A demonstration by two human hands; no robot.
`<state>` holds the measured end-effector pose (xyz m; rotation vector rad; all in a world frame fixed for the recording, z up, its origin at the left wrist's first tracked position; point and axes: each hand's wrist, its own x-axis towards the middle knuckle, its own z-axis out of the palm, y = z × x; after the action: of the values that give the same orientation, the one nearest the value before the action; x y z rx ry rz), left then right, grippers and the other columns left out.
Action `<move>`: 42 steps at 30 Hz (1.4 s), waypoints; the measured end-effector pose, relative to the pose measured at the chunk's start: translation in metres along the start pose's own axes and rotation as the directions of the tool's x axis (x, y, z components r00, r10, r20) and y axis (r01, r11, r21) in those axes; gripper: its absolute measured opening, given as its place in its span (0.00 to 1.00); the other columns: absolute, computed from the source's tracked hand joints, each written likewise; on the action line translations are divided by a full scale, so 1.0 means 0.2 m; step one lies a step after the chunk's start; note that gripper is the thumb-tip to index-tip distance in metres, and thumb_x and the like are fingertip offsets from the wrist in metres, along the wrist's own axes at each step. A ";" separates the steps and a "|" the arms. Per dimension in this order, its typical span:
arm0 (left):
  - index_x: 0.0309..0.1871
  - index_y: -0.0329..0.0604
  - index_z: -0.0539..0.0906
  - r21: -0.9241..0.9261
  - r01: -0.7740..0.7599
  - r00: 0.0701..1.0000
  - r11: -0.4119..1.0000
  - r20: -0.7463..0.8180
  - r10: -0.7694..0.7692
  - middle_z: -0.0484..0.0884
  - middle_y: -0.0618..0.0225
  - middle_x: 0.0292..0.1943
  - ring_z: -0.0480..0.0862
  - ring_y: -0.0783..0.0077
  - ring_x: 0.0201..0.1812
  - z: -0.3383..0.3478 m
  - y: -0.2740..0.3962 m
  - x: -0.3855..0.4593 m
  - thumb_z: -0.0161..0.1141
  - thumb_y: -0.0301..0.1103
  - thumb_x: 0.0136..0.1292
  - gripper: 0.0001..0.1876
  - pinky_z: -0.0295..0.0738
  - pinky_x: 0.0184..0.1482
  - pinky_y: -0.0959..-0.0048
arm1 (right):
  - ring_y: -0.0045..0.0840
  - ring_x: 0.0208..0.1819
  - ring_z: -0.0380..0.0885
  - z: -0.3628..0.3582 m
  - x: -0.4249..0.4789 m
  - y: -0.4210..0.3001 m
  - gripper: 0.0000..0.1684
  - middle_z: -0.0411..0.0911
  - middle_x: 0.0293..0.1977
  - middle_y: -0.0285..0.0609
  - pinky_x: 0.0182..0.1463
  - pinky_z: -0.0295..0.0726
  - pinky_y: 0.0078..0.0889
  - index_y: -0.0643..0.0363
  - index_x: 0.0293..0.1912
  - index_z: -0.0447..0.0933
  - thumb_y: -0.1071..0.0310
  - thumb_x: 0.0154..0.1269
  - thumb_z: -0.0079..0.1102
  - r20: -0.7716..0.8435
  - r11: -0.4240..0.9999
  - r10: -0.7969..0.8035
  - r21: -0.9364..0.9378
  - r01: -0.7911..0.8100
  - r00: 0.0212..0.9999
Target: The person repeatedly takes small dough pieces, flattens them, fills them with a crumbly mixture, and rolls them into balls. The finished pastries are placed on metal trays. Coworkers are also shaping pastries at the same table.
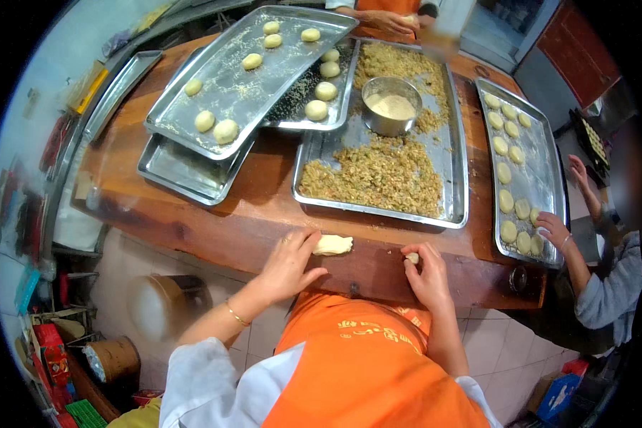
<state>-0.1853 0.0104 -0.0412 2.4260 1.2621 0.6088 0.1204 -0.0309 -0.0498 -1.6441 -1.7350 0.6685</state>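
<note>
My left hand [291, 265] lies at the near edge of the wooden table [235, 214], its fingertips against the left end of a pale dough piece [334, 245]. To the right, my right hand [428, 273] has a small dough bit [412, 258] between thumb and fingers. Beyond both hands, a large metal tray [382, 213] holds two heaps of crumbly filling [385, 174]. Between these heaps stands a round metal bowl [391, 123] of pale powder [391, 106].
Overlapping metal trays at the left carry dough balls [225, 131]; the top tray [219, 101] sits tilted. A tray [535, 155] of flattened dough rounds is at the right, with a co-worker's hand [552, 229] over its near corner. Another person's hands [390, 21] are across the table.
</note>
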 end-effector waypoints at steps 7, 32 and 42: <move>0.55 0.39 0.77 -0.076 -0.012 0.999 0.997 -0.035 0.009 0.75 0.55 0.53 0.75 0.47 0.55 0.14 -0.05 0.09 0.68 0.23 0.54 0.23 0.70 0.58 0.55 | 0.41 0.45 0.77 0.02 0.06 -0.06 0.13 0.80 0.42 0.45 0.49 0.76 0.40 0.57 0.44 0.81 0.73 0.57 0.68 0.010 0.979 -0.204 -0.015 0.204 0.979; 0.37 0.41 0.81 -0.248 -0.125 0.969 0.961 -0.240 0.064 0.82 0.59 0.27 0.83 0.54 0.26 0.18 0.21 0.22 0.65 0.34 0.65 0.07 0.76 0.27 0.63 | 0.48 0.45 0.81 0.11 0.08 -0.16 0.28 0.80 0.44 0.57 0.47 0.79 0.44 0.62 0.59 0.70 0.62 0.64 0.66 0.223 0.922 -0.351 0.255 0.293 0.910; 0.63 0.41 0.75 -0.918 -0.029 0.974 0.395 -0.116 -0.197 0.83 0.68 0.41 0.82 0.75 0.39 0.21 0.37 0.27 0.68 0.46 0.64 0.29 0.77 0.39 0.76 | 0.38 0.43 0.82 0.05 0.09 -0.20 0.19 0.81 0.41 0.50 0.47 0.80 0.36 0.64 0.57 0.70 0.67 0.71 0.57 0.426 0.839 -0.122 0.528 -0.136 0.896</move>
<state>-0.0847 0.0114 -0.0307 1.3369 0.7301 1.1731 0.0872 -0.0153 -0.0247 -1.1418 -1.6098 1.4896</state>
